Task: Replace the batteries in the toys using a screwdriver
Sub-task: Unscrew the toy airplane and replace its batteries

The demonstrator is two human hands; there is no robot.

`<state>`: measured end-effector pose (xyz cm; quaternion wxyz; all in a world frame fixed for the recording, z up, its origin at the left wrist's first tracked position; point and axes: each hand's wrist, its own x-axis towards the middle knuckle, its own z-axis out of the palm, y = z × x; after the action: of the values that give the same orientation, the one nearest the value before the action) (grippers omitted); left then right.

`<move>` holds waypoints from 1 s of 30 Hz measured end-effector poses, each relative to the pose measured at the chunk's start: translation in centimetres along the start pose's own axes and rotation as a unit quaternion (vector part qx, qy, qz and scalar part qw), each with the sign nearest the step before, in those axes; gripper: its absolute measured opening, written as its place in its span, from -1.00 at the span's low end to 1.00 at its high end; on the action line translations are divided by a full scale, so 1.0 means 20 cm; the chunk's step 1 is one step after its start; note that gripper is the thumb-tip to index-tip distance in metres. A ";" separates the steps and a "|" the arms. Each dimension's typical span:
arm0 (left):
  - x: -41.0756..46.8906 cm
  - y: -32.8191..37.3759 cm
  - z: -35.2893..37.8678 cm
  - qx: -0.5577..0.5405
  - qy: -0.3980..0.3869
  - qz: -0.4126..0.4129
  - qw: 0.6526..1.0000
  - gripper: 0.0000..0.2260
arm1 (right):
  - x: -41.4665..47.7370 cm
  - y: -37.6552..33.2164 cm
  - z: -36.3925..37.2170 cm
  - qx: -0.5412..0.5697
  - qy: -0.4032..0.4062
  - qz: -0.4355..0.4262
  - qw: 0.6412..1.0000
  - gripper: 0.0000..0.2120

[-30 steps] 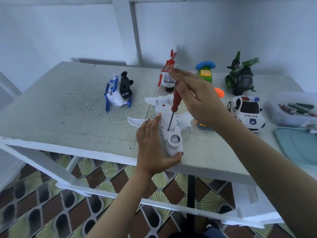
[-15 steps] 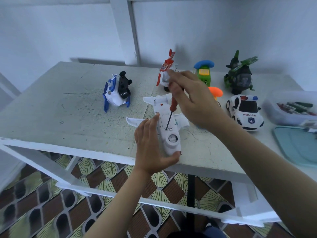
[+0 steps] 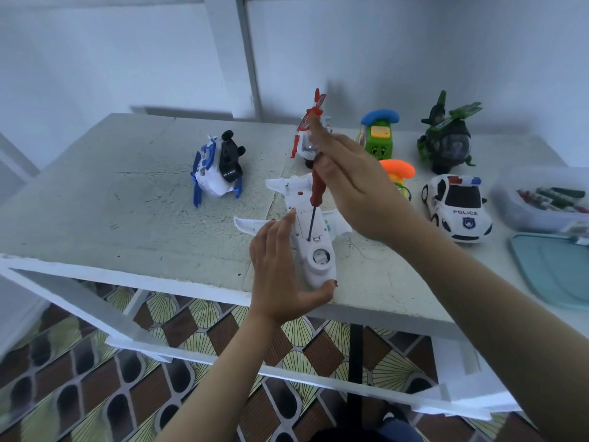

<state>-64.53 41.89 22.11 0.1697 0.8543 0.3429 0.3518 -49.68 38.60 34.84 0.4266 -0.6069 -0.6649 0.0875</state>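
A white toy airplane (image 3: 314, 247) lies belly-up near the table's front edge. My left hand (image 3: 280, 272) holds its fuselage from the left, fingers along the side and thumb under the nose. My right hand (image 3: 353, 186) pinches the red handle of a screwdriver (image 3: 315, 199) from above. The screwdriver's thin shaft stands nearly upright with its tip on the airplane's belly panel.
On the table (image 3: 127, 218) stand a blue-white toy (image 3: 216, 170), a red-white helicopter (image 3: 307, 135), a green phone toy (image 3: 379, 135), an orange toy (image 3: 398, 172), a green helicopter (image 3: 447, 138) and a police car (image 3: 457, 207). A clear box of items (image 3: 541, 199) and a teal lid (image 3: 554, 266) lie at right.
My right hand's fingers have shifted around the screwdriver handle, as in turning it. The tip stays on the airplane's belly, and my left hand keeps its hold.
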 end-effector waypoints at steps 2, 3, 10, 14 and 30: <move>0.00 0.00 0.00 -0.001 0.001 -0.001 1.000 -0.06 | 0.00 -0.01 -0.01 0.065 -0.034 0.019 0.997 -0.49; 0.00 0.00 0.00 -0.001 0.003 -0.001 1.000 -0.06 | 0.00 -0.02 -0.02 0.114 -0.041 0.022 0.992 -0.51; 0.00 0.00 0.00 -0.004 0.004 -0.005 1.000 -0.07 | -0.01 -0.04 -0.01 0.243 0.052 0.042 0.968 -0.74; 0.00 0.01 -0.01 -0.002 0.006 -0.008 1.000 -0.07 | -0.03 -0.02 0.03 0.057 0.127 0.025 0.990 -0.83; 0.00 0.01 -0.01 -0.014 0.001 -0.011 1.000 -0.08 | -0.05 -0.05 0.01 0.002 0.134 0.012 0.991 -0.79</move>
<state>-64.57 41.70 22.37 0.1850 0.8478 0.3476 0.3553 -50.73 37.56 34.84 0.5120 -0.6201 -0.5943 0.0119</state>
